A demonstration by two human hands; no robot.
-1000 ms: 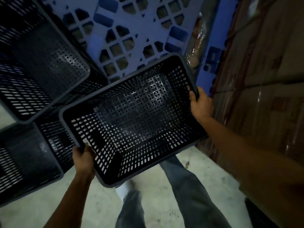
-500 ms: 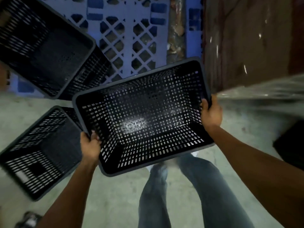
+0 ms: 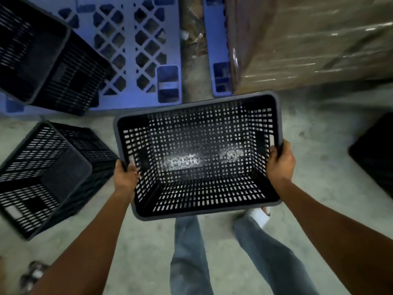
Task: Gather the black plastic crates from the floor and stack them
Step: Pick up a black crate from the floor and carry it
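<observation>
Both hands are closed on one black perforated plastic crate (image 3: 197,154). The left hand (image 3: 125,177) is wrapped over the rim of one short end with the fingers curled inside; the right hand (image 3: 280,161) grips the opposite short end beside its handle cut-out, fingers folded over the lip. The crate is carried clear of the floor, mouth up, at about waist level in front of the person's legs, tilted slightly toward the carrier.

Condition of the carried crate: empty, grid-pierced walls and base, grey rim unbroken as far as can be seen. A pale scuffed or dusty patch marks the middle of the base. No cracks visible, though the picture is somewhat blurred.

Just beyond the left hand, a second black slotted crate (image 3: 49,175) stands on the concrete floor (image 3: 314,150); it appears to hold another crate nested inside, but I cannot be sure. Further out on that side, a third black crate (image 3: 40,54) rests on the blue lattice plastic pallet (image 3: 136,50). Past the far rim, on the right-hand side, stands a film-wrapped stack of brown cartons (image 3: 308,43). A dark object (image 3: 374,154) lies well beyond the right hand, too dim to identify.

Assessment: gathering is under way, not complete. One crate is in transit and not yet set down; at least two remain separate, and no finished stack is visible.
</observation>
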